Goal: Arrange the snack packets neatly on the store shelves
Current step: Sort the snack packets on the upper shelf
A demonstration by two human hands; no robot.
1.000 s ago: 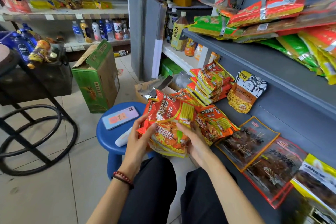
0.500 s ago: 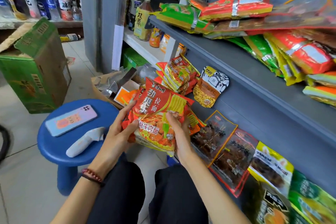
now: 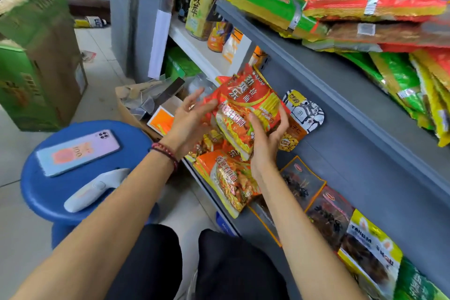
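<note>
A stack of red and orange noodle packets (image 3: 246, 107) is held up in front of the lower grey shelf (image 3: 379, 192). My right hand (image 3: 265, 139) grips the stack's lower right side, thumb on its face. My left hand (image 3: 188, 120) supports the stack's left edge with fingers spread and fairly straight. More of the same packets (image 3: 224, 178) lie on the lower shelf under my hands. A black-and-white snack bag (image 3: 302, 117) leans just right of the held stack. Dark snack bags (image 3: 304, 182) line the shelf to the right.
The upper grey shelf (image 3: 316, 56) carries piled red, green and yellow packets (image 3: 341, 7). A blue stool (image 3: 73, 178) at my left holds a phone (image 3: 78, 151) and a white handheld device (image 3: 95, 190). A green carton (image 3: 36, 61) and an open cardboard box (image 3: 146, 102) stand on the floor.
Both hands have lifted the noodle packet stack up and to the right, toward the lower shelf. My view has turned further right toward the shelves.
</note>
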